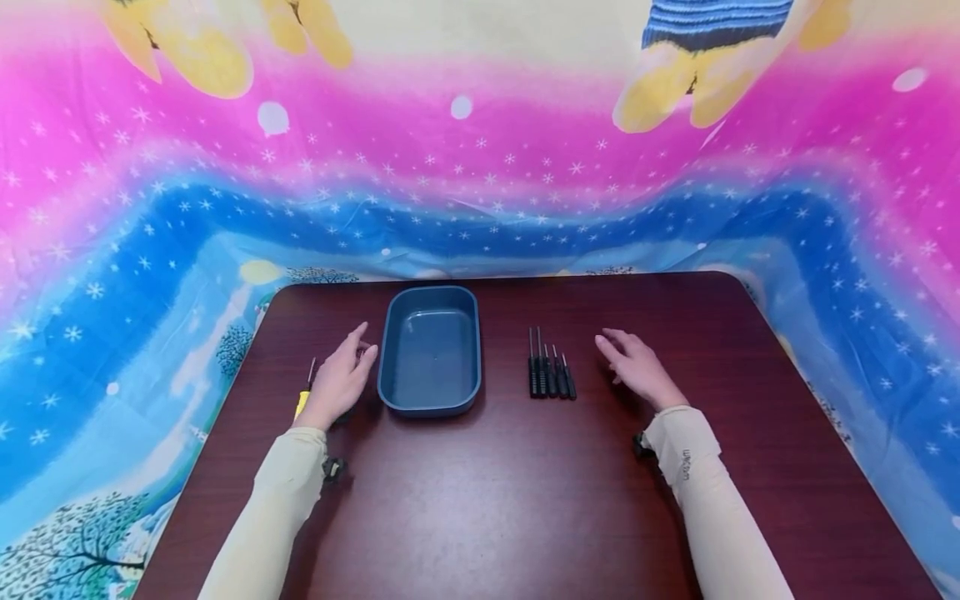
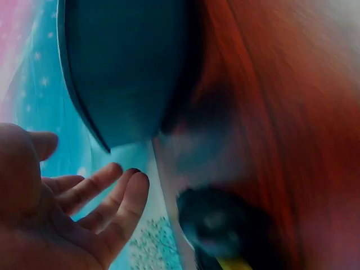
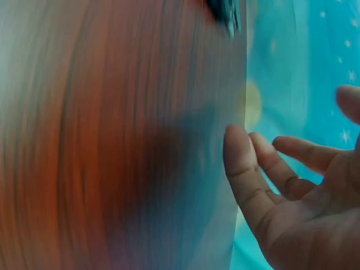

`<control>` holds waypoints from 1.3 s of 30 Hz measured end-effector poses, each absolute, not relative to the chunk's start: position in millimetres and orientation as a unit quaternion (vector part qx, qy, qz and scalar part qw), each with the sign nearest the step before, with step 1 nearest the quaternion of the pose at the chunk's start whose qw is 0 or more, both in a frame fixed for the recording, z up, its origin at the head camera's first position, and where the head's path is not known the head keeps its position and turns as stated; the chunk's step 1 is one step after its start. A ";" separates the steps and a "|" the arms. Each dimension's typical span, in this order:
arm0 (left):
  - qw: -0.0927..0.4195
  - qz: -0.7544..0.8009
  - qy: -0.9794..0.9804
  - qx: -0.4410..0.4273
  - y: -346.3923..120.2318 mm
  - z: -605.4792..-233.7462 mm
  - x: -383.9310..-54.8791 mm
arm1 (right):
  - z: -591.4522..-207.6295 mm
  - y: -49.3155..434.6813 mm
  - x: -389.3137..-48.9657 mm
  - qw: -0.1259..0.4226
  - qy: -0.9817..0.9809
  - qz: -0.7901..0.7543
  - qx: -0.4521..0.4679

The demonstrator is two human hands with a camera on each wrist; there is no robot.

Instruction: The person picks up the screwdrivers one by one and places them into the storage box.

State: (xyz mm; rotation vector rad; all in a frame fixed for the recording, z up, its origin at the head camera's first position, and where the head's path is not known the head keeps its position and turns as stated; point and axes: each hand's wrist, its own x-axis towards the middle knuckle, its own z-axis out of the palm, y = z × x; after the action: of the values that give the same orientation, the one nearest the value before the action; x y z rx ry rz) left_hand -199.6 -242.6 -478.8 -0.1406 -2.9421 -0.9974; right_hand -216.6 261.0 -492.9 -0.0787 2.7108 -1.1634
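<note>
My left hand [image 1: 342, 382] hovers over the table at the left side of a blue-grey rectangular tub [image 1: 431, 358], fingers loosely spread and holding nothing. Partly hidden behind that hand is a screwdriver [image 1: 302, 403] with a yellow and black handle and a thin shaft. Several black screwdrivers [image 1: 551, 379] lie side by side right of the tub, shafts pointing away from me. To their right, my right hand [image 1: 637, 367] floats over the wood with relaxed fingers and nothing in its grasp. The tub's side [image 2: 126, 73] fills the top of the left wrist view.
Both hands are above a dark red-brown wooden table [image 1: 480, 500] with rounded far corners. A patterned cloth [image 1: 480, 192] in pink and blue hangs behind and beside it. A small dark device [image 1: 333, 468] is strapped under the left wrist.
</note>
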 end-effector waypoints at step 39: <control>-0.006 -0.256 -0.967 0.010 -189.0 -492.4 -216.3 | -498.0 195.9 -222.5 0.092 0.953 -0.287 -0.017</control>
State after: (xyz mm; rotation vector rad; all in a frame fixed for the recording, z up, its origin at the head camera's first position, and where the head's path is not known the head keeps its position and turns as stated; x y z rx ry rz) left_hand -216.3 -189.0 -492.4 0.0305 -3.0494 -0.8064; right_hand -222.5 195.9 -498.0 -0.0510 2.8308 -0.8531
